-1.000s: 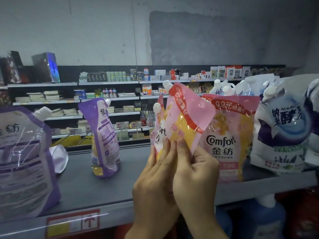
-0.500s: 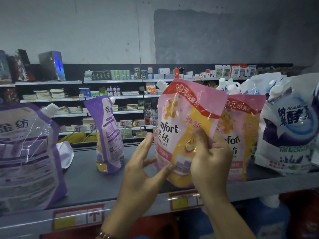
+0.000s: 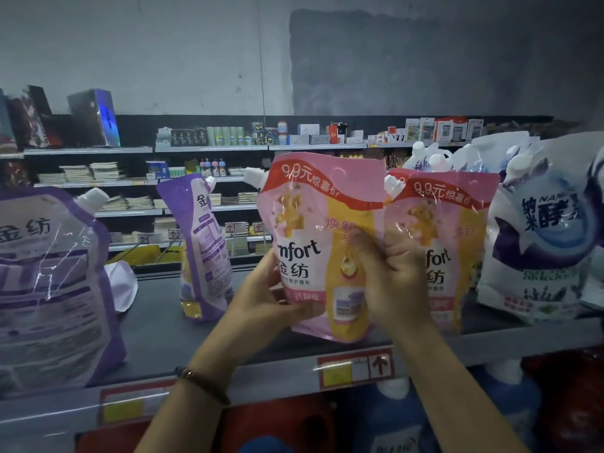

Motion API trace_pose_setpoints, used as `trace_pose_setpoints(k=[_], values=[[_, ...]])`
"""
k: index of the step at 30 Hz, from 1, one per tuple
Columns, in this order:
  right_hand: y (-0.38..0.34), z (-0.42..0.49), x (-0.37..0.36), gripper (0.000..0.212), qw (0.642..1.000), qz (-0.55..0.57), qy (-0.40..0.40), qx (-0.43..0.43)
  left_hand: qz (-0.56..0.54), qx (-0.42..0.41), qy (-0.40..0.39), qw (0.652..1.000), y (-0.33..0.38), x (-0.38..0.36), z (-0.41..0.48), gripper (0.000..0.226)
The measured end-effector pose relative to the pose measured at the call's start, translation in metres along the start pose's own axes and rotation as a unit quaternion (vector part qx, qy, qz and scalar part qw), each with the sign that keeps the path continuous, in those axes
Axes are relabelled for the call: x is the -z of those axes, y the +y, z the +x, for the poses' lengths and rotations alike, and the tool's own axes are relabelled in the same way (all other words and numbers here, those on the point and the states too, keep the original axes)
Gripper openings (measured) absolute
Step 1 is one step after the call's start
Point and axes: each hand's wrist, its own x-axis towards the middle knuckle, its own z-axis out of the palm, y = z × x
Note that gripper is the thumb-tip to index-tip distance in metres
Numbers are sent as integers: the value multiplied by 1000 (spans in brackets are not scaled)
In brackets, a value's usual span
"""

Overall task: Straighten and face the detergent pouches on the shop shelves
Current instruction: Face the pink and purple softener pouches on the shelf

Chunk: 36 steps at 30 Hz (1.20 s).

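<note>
Head view shows a pink pouch point(image 3: 322, 243) held upright at the front of the grey shelf point(image 3: 163, 322), its label turned toward the camera and its top leaning a little to the left. The left hand point(image 3: 268, 299) grips the lower left edge, thumb across the front and fingers curled behind. The right hand point(image 3: 392, 282) clamps the right side, its fingers bent over the face of the pack. The pouch's base sits right at the shelf's front lip, just above the red price tag point(image 3: 356, 367); whether it already rests on the shelf cannot be told. Its right edge overlaps a second pink pouch point(image 3: 457, 230) standing just behind and beside it. The main risk is release too near the lip: a soft, liquid-filled pack would likely slump forward and slide off if its bottom is not flattened first. Pushing it back at an angle could also nudge the neighbour out of line or into the white-and-blue pouch point(image 3: 539, 243). Further left, a purple pouch point(image 3: 202, 250) stands turned edge-on, not yet faced.
</note>
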Motion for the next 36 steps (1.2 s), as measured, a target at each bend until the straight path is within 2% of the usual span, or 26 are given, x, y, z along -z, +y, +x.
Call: trace_pose_setpoints(k=[6, 14, 15, 18, 21, 26, 36], values=[[0, 3, 9, 22, 996, -63, -44, 46, 34, -20, 80, 996, -4, -8, -3, 76], [-1, 2, 28, 35, 963, -251, -32, 89, 94, -44, 153, 983, -11, -16, -8, 66], [-2, 2, 30, 35, 957, -272, -22, 101, 101, -44, 156, 982, -11, -16, -8, 66], [-2, 0, 38, 16, 956, -273, 15, 107, 106, -41, 157, 981, -10, -19, -10, 66], [-1, 1, 42, 28, 951, -281, 61, 113, 107, -42, 152, 982, -8, -21, -10, 69], [-6, 5, 42, 25, 935, -318, 89, 126, 108, -35, 141, 983, -7, -25, -13, 71], [4, -6, 46, 15, 929, -331, 124, 106, 117, -19, 116, 986, -7, -27, -15, 72]])
